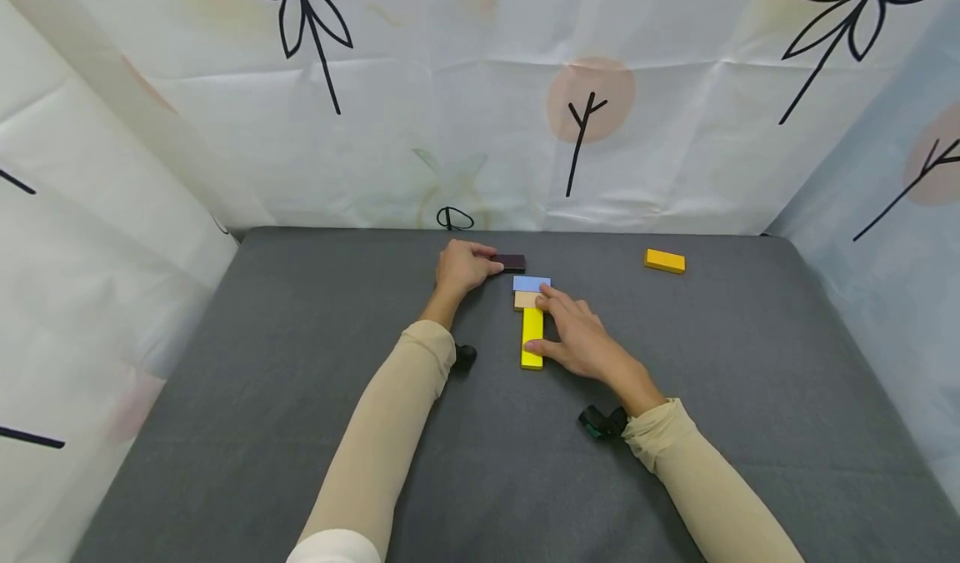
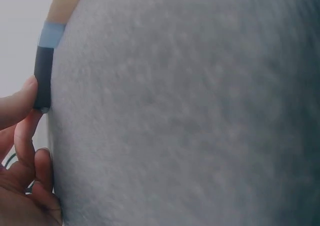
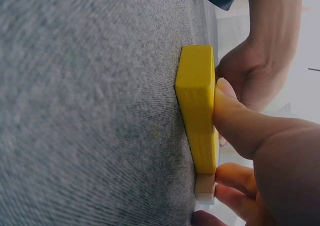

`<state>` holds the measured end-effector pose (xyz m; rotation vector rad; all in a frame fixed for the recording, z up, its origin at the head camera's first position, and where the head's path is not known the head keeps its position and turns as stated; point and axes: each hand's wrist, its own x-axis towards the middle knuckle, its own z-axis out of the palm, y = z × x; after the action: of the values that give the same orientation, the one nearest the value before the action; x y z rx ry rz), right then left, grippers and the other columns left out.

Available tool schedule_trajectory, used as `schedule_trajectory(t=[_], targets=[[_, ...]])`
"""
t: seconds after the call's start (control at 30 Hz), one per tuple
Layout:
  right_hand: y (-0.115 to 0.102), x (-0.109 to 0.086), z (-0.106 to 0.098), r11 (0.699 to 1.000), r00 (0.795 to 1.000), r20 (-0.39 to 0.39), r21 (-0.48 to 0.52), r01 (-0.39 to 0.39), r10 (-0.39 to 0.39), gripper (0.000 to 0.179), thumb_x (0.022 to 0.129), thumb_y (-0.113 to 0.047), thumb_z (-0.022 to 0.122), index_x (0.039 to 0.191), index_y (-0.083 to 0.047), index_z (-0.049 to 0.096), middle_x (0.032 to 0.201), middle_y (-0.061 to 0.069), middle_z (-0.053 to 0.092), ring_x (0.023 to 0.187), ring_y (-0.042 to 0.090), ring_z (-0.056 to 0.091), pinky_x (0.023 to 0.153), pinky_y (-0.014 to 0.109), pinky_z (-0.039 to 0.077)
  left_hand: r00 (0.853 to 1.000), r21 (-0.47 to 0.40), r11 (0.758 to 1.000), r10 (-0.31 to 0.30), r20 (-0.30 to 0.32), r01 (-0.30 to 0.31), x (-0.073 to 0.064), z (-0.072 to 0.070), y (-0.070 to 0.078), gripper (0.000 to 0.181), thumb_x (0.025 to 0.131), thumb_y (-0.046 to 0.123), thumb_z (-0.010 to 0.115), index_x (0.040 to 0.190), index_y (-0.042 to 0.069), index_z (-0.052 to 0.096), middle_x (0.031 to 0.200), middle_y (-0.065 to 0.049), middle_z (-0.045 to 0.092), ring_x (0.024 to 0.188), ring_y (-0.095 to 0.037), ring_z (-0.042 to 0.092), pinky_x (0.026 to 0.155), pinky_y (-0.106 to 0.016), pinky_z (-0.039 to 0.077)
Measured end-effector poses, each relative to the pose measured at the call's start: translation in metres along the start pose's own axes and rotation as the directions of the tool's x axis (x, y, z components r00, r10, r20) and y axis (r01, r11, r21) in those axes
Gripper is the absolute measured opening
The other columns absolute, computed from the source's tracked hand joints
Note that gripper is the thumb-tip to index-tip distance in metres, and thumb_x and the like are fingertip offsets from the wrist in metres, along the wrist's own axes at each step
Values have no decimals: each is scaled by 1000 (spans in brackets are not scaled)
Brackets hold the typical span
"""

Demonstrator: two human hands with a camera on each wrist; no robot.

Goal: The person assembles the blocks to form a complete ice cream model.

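1. By the head view alone, an orange-yellow rectangular block (image 1: pixel 664 261) is shown at far right.
2. By the right wrist view, the near end face of a long, bright-yellow rectangular block (image 1: pixel 532 342), at centre, is revealed.
3. A dark brown rectangular block (image 1: pixel 513 261), just beyond a light-blue flat block (image 1: pixel 528 283), is pinched by the left hand (image 1: pixel 461 266), reached far.
4. The right hand (image 1: pixel 581 336) is held loosely spread, its thumb rested on the bright-yellow block, its fingertips by a tan block (image 1: pixel 525 301).

Beige sleeves (image 1: pixel 382 430) with gathered cuffs (image 1: pixel 660 431) are worn alongside black wrist cameras (image 1: pixel 602 422) and, at left, a white upper sleeve (image 1: pixel 335 548)
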<state>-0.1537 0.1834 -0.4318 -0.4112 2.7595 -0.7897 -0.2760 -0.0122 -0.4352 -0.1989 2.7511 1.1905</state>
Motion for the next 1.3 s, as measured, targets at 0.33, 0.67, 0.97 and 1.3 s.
schedule_trajectory(t=[0.33, 0.67, 0.97, 1.3], targets=[[0, -1, 1, 1000, 1000, 3, 5, -5, 5, 74, 96, -36, 72, 156, -6, 41, 172, 9, 18, 146, 45, 33, 116, 68, 29, 998, -46, 999, 2, 59, 1, -6, 7, 9, 25, 91, 25, 78, 116, 24, 80, 120, -2, 77, 120, -27, 65, 100, -41, 53], [2, -3, 2, 1000, 1000, 0, 18, 0, 0, 73, 96, -35, 72, 156, -6, 41, 172, 9, 18, 147, 46, 31, 116, 71, 26, 997, -54, 998, -11, 78, 16, -8, 18, 11, 24, 94, 26, 75, 118, 26, 79, 129, -1, 73, 129, -27, 60, 108, -45, 48], [1, -3, 3, 1000, 1000, 0, 21, 1, -1, 73, 96, -34, 72, 156, -6, 41, 172, 9, 18, 147, 47, 31, 115, 71, 26, 996, -64, 997, -35, 80, 40, -10, 19, 11, 24, 95, 29, 74, 119, 28, 78, 133, 0, 71, 136, -29, 53, 117, -50, 37], [0, -1, 2, 1000, 1000, -10, 13, 11, -11, 71, 95, -34, 73, 153, -5, 44, 172, 10, 19, 144, 46, 35, 113, 70, 29, 990, -3, 998, -59, 128, 60, -13, 17, 19, 24, 95, 36, 73, 119, 35, 77, 140, 3, 66, 143, -34, 44, 117, -53, 29]])
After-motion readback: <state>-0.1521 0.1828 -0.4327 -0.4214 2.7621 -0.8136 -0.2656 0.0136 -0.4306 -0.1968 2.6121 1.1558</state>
